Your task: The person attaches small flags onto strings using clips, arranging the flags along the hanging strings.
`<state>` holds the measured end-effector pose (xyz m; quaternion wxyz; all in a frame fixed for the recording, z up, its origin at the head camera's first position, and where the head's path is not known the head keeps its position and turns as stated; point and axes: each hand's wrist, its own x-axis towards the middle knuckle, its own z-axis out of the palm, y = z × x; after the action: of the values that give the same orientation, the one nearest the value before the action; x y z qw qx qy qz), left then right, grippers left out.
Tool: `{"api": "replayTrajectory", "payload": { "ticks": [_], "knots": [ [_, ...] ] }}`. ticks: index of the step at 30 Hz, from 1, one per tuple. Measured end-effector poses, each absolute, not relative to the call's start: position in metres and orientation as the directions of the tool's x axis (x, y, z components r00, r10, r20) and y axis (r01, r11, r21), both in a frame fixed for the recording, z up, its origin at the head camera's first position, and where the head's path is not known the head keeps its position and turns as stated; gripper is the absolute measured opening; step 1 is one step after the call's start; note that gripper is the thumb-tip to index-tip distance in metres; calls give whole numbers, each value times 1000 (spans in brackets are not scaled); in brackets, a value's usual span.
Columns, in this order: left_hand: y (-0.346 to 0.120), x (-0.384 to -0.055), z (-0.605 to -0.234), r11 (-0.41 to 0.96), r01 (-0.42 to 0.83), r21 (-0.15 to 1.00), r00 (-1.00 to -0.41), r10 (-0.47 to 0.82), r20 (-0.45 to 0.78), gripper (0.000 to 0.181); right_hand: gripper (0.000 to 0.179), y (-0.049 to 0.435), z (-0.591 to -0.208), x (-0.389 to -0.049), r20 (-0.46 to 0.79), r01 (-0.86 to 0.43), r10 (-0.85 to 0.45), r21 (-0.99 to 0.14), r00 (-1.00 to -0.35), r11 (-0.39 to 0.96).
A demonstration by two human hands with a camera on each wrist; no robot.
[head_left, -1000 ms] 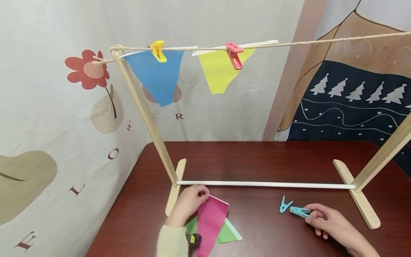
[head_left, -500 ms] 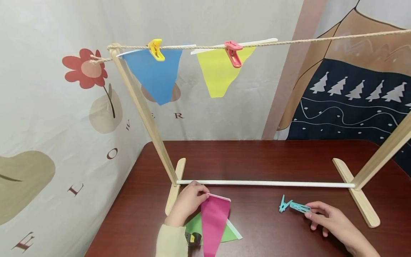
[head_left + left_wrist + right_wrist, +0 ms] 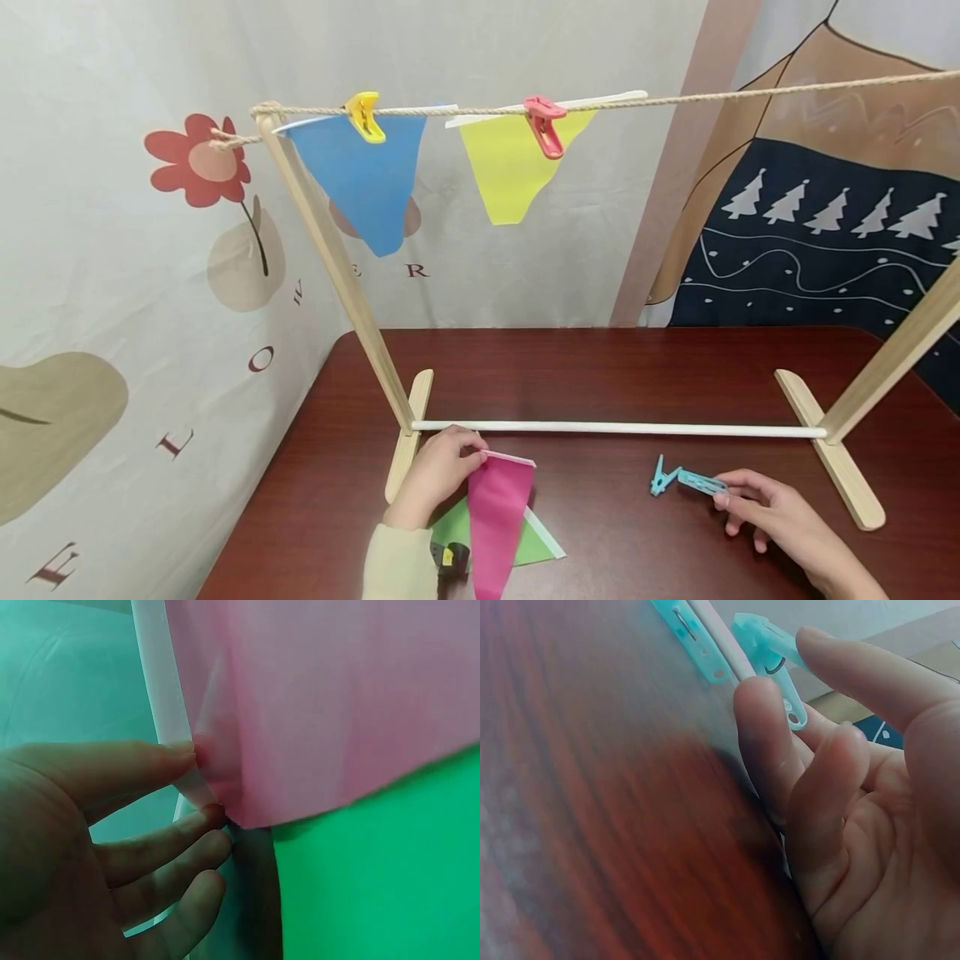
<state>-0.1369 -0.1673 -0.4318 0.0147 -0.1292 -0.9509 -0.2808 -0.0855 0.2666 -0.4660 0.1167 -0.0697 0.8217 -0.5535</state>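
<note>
In the head view my left hand (image 3: pixel 438 471) pinches the left corner of a pink pennant (image 3: pixel 498 521) by its white top edge. The left wrist view shows the thumb (image 3: pixel 142 761) and index finger on that white strip. The pennant hangs over a green pennant (image 3: pixel 536 537) with a white edge, partly covered, on the table. At the right my right hand (image 3: pixel 776 517) holds a light blue clothespin (image 3: pixel 702 482) between thumb and fingers. Just left of it lies a second light blue clothespin (image 3: pixel 662 479), also visible as a blue clothespin (image 3: pixel 694 641) in the right wrist view.
A wooden stand with posts (image 3: pixel 337 275) and a white bottom rod (image 3: pixel 615 428) stands behind the hands. Its rope (image 3: pixel 712 96) carries a blue pennant (image 3: pixel 367 183) under a yellow clip (image 3: pixel 364 117) and a yellow pennant (image 3: pixel 513 167) under a red clip (image 3: pixel 546 127).
The pink pennant has shifted slightly right and up in the left hand. The held clothespin has turned a little and looks narrower. The hung blue pennant's tip sways slightly.
</note>
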Motion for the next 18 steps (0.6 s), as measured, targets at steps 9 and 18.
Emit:
{"api": "replayTrajectory", "payload": {
  "ticks": [9,18],
  "knots": [
    [-169,-136,-430,797,267,541,-960,271,75,4,29,265,-465,-86,-159,69,-200,-917,-967,394],
    [-169,-137,-432,765,300,570,-944,322,64,6,31,266,-464,-86,-179,88,-207,-919,-962,383]
  ]
}}
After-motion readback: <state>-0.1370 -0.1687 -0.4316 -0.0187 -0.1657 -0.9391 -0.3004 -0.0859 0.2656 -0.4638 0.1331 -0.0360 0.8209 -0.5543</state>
